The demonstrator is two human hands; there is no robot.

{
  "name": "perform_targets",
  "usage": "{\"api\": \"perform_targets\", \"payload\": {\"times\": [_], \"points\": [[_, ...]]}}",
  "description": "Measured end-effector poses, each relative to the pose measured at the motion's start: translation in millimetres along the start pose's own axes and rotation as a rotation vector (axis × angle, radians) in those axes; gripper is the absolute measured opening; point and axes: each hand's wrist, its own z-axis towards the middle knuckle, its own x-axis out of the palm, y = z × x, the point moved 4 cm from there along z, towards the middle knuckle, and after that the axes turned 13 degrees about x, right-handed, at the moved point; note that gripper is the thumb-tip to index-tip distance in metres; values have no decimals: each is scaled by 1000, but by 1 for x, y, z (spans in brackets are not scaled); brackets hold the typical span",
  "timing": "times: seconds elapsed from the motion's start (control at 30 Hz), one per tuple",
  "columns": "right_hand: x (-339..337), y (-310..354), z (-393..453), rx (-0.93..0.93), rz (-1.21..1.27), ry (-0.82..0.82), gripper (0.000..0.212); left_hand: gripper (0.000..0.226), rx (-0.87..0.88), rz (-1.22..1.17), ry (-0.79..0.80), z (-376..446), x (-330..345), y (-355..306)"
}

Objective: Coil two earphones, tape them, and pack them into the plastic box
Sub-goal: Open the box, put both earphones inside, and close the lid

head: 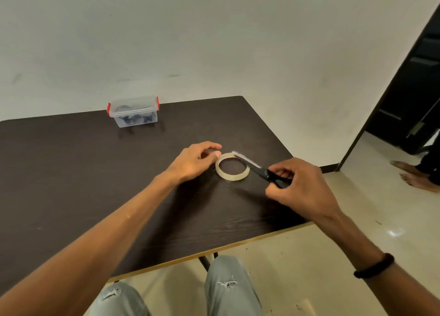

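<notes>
A roll of clear tape (232,172) lies flat on the dark table (71,172). My left hand (194,161) rests at the roll's left edge, thumb and fingers pinched together there; what they pinch is too small to tell. My right hand (297,184) grips black-handled scissors (257,167), whose blades reach over the far rim of the roll. A clear plastic box (133,112) with red latches and its lid on stands at the far side of the table. Dark coiled earphones show through its wall.
The table's right edge runs close to my right hand, with pale floor (357,208) beyond. Another person's bare feet (414,175) stand on the floor at the right, by a dark doorway. My knees are under the near edge.
</notes>
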Motion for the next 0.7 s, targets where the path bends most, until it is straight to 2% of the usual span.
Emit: {"api": "perform_targets", "payload": {"times": [0.1,0.17,0.37,0.53,0.7], "points": [[-2,-11,19,157,73,-52,40,89,56,113,12,-5,18,-8],[2,-13,29,217,74,-89,41,106,78,219,4,-5,29,-10],[22,-9,52,270,27,-133,24,111,95,218,-86,4,46,-15],[34,-8,62,268,-10,-211,24,113,115,214,-88,16,54,-21],[37,-11,68,278,-37,-201,21,114,124,225,-114,19,59,-17]]}}
